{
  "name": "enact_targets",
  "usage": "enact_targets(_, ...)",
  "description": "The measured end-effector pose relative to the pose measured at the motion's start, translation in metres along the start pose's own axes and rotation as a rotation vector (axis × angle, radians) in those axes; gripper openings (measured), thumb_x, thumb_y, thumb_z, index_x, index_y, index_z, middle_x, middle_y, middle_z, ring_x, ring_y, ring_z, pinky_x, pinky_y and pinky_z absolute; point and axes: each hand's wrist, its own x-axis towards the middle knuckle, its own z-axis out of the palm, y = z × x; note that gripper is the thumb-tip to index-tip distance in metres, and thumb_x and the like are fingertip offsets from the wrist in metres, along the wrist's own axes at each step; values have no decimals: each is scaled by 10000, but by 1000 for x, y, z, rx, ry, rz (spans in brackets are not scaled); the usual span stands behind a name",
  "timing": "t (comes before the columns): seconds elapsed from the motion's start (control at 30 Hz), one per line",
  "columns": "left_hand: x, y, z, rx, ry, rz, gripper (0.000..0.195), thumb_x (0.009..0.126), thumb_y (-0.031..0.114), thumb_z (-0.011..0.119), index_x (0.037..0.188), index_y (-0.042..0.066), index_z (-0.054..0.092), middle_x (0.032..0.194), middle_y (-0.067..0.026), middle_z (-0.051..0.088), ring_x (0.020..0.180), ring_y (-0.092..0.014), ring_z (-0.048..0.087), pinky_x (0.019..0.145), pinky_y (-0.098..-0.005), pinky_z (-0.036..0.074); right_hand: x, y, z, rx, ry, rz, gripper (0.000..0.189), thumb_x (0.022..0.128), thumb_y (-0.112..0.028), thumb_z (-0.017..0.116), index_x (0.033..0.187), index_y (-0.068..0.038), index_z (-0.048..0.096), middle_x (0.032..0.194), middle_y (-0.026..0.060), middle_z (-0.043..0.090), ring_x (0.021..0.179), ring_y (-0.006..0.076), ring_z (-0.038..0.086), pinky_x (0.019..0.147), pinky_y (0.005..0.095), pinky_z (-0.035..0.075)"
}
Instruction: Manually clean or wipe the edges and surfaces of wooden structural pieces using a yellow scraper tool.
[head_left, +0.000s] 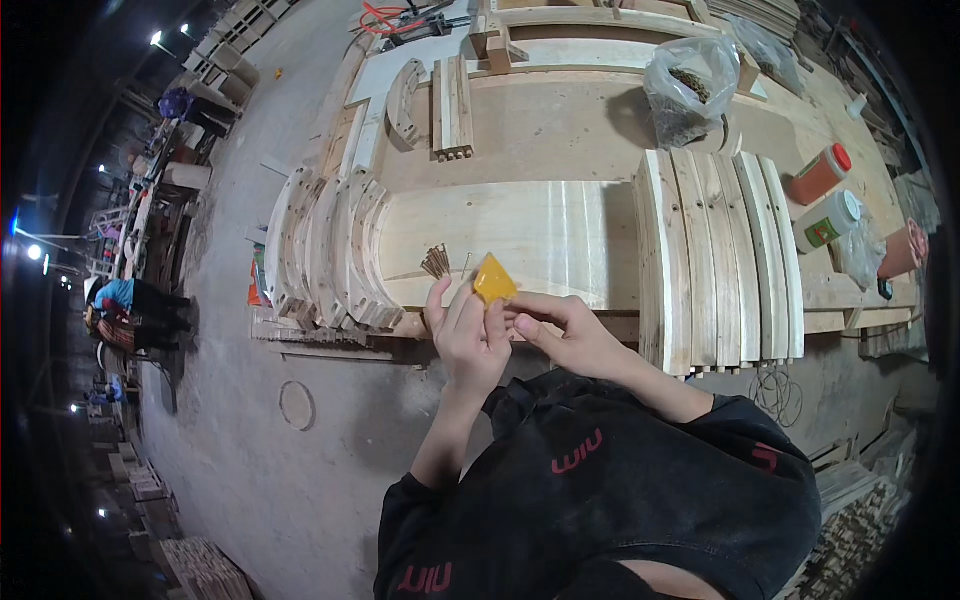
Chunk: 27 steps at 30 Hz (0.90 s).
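A yellow wax-like piece (495, 279) with a pointed top is pinched in the fingers of my left hand (471, 341). Just beyond that hand's fingertips, a bundle of brown screws (436, 261) fans out; whether the hand grips them is unclear. One thin screw (467, 264) stands apart between the bundle and the yellow piece. My right hand (574, 334) comes in from the right, its index finger reaching the lower edge of the yellow piece. The left fingers partly hide that contact. Behind both hands lies a pale wooden board (517, 225) on the workbench.
Curved wooden parts (330, 251) with drilled holes stand to the left. Straight wooden rails (716, 259) line the right, overhanging the bench edge. A plastic bag (690, 90) of small hardware, a red-capped bottle (821, 174) and a white bottle (826, 221) sit farther right. People (139, 311) work at far left.
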Motion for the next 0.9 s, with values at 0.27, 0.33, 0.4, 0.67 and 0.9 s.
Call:
enact_targets(0.27, 5, 16, 7, -433, -266, -78, 336, 897, 216, 414, 1072, -45, 531, 1204, -162, 483, 1221, -331, 332, 1000, -427, 167, -5, 2, -13, 110, 103, 1, 294, 904, -204, 450, 1073, 29, 510, 842, 41, 572, 796, 81, 495, 731, 236, 413)
enact_targets(0.33, 0, 16, 7, -528, -312, -122, 400, 907, 251, 396, 1167, -50, 427, 1215, -168, 461, 1208, -301, 349, 992, -387, 231, -9, -1, -15, 129, 53, -46, 276, 905, -199, 448, 1074, 10, 514, 852, 33, 558, 782, 72, 477, 722, 226, 406)
enact_targets(0.4, -1, 12, 13, -554, -346, -121, 435, 907, 271, 418, 1199, -52, 414, 1205, -163, 461, 1164, -258, 403, 967, -338, 318, -13, -4, -17, 121, 95, -43, 277, 903, -200, 453, 1071, 12, 514, 851, 34, 559, 783, 74, 480, 721, 228, 408)
enact_targets(0.67, -3, 31, 24, -591, -222, -303, 268, 873, 209, 489, 1009, -6, 574, 1054, -122, 588, 995, -203, 533, 977, -399, 248, -28, 4, -24, 99, 170, -57, 284, 881, -211, 489, 1081, -9, 504, 813, 44, 577, 756, 86, 517, 673, 236, 425)
enact_targets(0.9, -22, 27, 10, -597, -223, -364, 230, 821, 84, 582, 1006, -43, 535, 922, -81, 589, 842, -118, 545, 754, -231, 430, -58, -11, -22, -520, 1, 248, 300, 837, -249, 529, 1036, -25, 524, 830, 158, 608, 777, 268, 590, 688, 355, 457)
